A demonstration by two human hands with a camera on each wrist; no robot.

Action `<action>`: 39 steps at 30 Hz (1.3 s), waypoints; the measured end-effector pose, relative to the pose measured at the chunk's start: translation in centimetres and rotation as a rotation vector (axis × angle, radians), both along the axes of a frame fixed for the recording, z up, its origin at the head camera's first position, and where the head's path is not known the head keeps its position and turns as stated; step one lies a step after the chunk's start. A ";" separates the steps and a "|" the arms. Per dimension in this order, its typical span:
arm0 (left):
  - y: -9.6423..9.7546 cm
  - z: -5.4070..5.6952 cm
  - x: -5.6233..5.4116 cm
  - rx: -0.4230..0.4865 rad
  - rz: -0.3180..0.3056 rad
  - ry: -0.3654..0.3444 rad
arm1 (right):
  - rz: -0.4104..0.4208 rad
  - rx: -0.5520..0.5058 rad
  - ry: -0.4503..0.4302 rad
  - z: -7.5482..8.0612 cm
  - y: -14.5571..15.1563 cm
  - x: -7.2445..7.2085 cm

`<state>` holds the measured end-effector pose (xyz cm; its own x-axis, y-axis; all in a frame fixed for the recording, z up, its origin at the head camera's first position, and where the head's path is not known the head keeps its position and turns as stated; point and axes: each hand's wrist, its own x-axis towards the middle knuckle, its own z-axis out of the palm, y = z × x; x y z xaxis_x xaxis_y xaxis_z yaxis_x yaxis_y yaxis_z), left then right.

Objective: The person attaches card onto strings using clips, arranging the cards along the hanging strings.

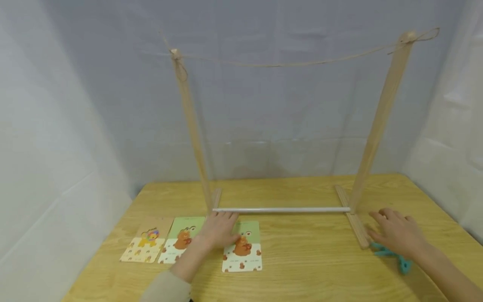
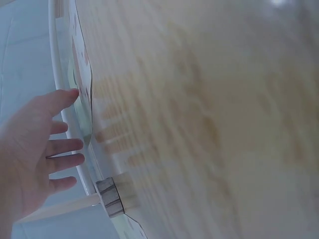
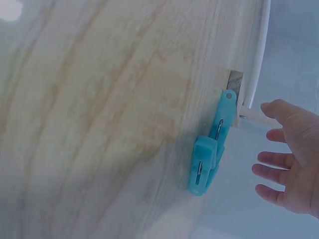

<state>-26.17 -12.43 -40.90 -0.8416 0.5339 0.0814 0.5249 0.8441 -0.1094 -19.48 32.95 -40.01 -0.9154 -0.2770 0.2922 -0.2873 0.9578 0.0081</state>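
Note:
My left hand [image 1: 219, 230] reaches over the cards with its fingers extended and nothing in its grasp. Its thumb overlaps the upper left of a green-and-white bear card [image 1: 242, 258] in the head view. A matching bear card [image 1: 181, 242] lies left of that hand, partly covered by it. Further left is a tan-and-yellow card [image 1: 146, 243] with a lion-like picture. My right hand [image 1: 398, 233] hovers at the right with relaxed, spread fingers, holding nothing. Close below it lie two teal plastic clips [image 3: 204, 159] on the table, partly hidden by the hand in the head view.
A wooden frame stands behind the cards, with a left post [image 1: 192, 126] and a right post [image 1: 383, 117]. A thin string [image 1: 279, 65] sags between their tops. A white rod [image 1: 283, 209] joins the posts low down. The wooden table [image 1: 302, 268] has white sheeting around it.

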 end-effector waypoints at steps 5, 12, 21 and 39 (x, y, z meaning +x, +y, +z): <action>-0.2 0.0 0.3 0.001 0.007 -0.029 | -0.005 -0.018 -0.035 -0.4 0.4 -0.1; -0.2 -0.1 0.4 0.013 0.001 -0.063 | -0.013 0.002 -0.056 -1.0 1.3 0.2; -0.3 0.2 0.3 0.037 -0.003 -0.056 | -0.041 0.011 -0.112 -0.8 2.5 0.2; -0.1 0.6 0.3 0.077 -0.027 0.012 | -0.067 0.012 -0.254 -1.3 4.2 -0.5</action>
